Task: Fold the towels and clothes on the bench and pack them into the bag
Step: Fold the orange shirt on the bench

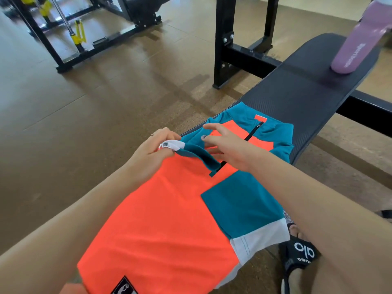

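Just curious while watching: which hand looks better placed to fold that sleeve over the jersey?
Probably the left hand: it already pinches the sleeve by its white cuff. The right hand hovers open over the jersey, gripping nothing.

One orange-and-teal jersey (169, 219) lies on one black bench (297, 98), with one purple bottle (356, 45), two hands, left (152, 153) and right (229, 145), and one black sandal (297, 257).
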{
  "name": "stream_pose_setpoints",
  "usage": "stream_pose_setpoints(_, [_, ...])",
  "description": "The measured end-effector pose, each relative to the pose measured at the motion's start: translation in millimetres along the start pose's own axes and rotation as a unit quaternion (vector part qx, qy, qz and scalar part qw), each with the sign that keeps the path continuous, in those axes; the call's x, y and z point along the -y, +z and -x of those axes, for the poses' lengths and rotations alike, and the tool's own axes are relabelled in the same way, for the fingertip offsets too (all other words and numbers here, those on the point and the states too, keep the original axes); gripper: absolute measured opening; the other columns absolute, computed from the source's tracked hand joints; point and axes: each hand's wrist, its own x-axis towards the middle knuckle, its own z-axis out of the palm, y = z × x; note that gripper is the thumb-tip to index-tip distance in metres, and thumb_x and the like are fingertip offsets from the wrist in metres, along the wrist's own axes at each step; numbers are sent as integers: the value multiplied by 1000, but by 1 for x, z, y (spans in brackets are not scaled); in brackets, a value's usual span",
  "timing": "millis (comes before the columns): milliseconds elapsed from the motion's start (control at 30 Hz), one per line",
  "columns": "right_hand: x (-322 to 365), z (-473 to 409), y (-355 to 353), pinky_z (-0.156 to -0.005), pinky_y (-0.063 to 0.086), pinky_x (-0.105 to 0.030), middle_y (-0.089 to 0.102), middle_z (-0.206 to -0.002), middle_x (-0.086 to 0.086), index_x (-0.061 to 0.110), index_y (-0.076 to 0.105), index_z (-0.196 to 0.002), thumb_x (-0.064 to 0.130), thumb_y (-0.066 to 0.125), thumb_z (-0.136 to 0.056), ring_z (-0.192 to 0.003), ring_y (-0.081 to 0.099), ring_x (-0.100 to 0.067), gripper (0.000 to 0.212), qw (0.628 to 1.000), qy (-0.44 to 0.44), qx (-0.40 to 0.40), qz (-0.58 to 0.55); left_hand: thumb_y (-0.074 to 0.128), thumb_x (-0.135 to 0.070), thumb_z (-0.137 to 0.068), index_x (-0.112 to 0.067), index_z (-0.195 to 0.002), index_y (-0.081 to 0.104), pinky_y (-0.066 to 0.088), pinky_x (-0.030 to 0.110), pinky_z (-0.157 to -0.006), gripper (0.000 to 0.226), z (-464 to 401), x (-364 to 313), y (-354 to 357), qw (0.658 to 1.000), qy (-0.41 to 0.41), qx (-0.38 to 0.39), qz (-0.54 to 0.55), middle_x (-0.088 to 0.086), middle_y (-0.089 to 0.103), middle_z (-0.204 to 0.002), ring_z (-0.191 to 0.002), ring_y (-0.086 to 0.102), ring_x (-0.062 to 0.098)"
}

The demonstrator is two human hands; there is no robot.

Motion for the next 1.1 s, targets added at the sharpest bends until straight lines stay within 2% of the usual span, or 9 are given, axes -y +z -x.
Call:
stream_pose_setpoints(200, [5,-2,8,-70,55,-22,69,-101,1,16,67,-110,13,61,-97,-81,66,-13,14,992,39,39,-113,48,-1,-72,-3,-86,52,46,42,-81,15,5,0,-15,983,-51,-67,166,11,69,-116,-94,61,21])
stream_pose_setpoints(300, [11,-1,2,-71,56,-28,65,-102,-7,14,65,-101,3,62,-92,-87,66,-20,15,985,10,-3,-175,53,-5,-72,-5,-85,57,48,37,-82,14,1,12,-21,996,-24,-76,28,-2,71,-108,-96,64,15])
stream_pose_setpoints(400, [16,3,-4,-69,55,-30,64,-98,-9,16,62,-95,-5,63,-88,-89,65,-22,22,984,-18,-54,-168,57,-4,-77,-18,-80,54,48,35,-84,15,-1,30,-28,975,112,-31,-190,-5,66,-102,-98,60,16])
stream_pose_setpoints(533, [13,17,2,-57,54,-25,61,-86,-7,13,58,-97,-11,55,-89,-71,63,-15,26,981,9,-31,-189,49,-8,-76,-19,-85,51,46,33,-83,14,7,47,-29,959,118,25,-256,-4,54,-105,-101,54,22])
stream_pose_setpoints(633, [12,24,10,-50,52,-21,57,-85,-8,10,57,-104,-15,47,-90,-67,59,-14,30,974,31,-18,-225,53,-4,-82,-28,-85,51,44,34,-71,24,13,53,-18,981,12,19,-193,-2,51,-97,-87,50,19])
stream_pose_setpoints(733, [8,23,13,-61,60,-28,51,-87,-10,11,51,-102,-16,38,-88,-70,60,-16,33,979,49,-15,-196,50,2,-92,-23,-87,48,49,32,-67,26,19,55,-10,985,-159,-13,-57,4,57,-88,-72,57,14])
stream_pose_setpoints(833, [6,21,13,-61,62,-32,55,-91,-12,10,47,-98,-16,35,-88,-71,67,-18,30,983,68,-21,-170,48,3,-95,-16,-99,48,58,36,-89,19,23,50,-4,927,-300,-32,223,17,73,-107,-96,75,24])
stream_pose_setpoints(967, [4,17,7,-64,61,-33,55,-97,-12,14,47,-105,-10,45,-88,-75,68,-20,30,985,74,-33,-150,43,3,-92,-14,-110,46,56,41,-93,24,16,45,0,892,-331,-85,295,19,72,-114,-103,72,31])
stream_pose_setpoints(1100, [7,18,7,-42,45,-21,45,-86,-7,22,41,-95,-9,45,-86,-66,49,-17,33,984,78,-43,-155,52,-20,-95,-14,-118,51,56,41,-94,23,-6,40,-2,864,-364,-142,319,20,63,-112,-105,69,32])
